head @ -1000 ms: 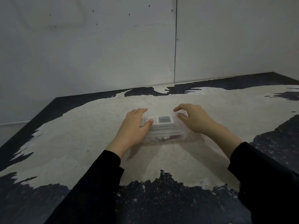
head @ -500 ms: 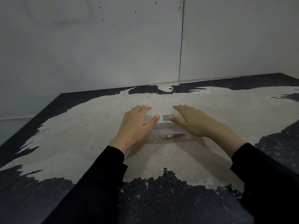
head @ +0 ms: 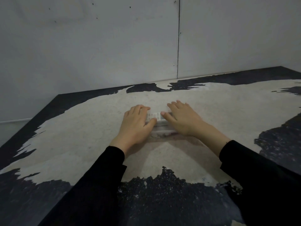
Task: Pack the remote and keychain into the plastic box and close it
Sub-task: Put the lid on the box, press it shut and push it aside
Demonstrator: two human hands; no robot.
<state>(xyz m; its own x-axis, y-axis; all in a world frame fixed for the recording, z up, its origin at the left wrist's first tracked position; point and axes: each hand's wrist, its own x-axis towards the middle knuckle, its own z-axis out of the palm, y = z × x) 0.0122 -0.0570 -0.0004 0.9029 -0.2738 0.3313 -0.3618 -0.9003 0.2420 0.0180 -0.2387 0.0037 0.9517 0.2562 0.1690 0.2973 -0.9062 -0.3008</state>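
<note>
A clear plastic box [head: 160, 128] lies on the table in the middle of the head view, its lid down. Through the lid I see a white remote [head: 155, 116] along the far side and a keychain [head: 164, 135] with a reddish piece along the near side. My left hand [head: 136, 126] lies flat on the left part of the lid, thumb pointing right. My right hand [head: 184, 119] lies flat on the right part, its thumb tip over the remote. Both hands hide the box's ends.
The table [head: 81, 136] has a pale worn top with dark speckled patches at the edges. A grey panelled wall [head: 114, 46] stands right behind it. The table's left edge [head: 27, 123] runs diagonally at the left.
My right hand came down from hovering beside the box onto its lid. My left hand has stayed on the lid. The camera has moved slightly closer.
</note>
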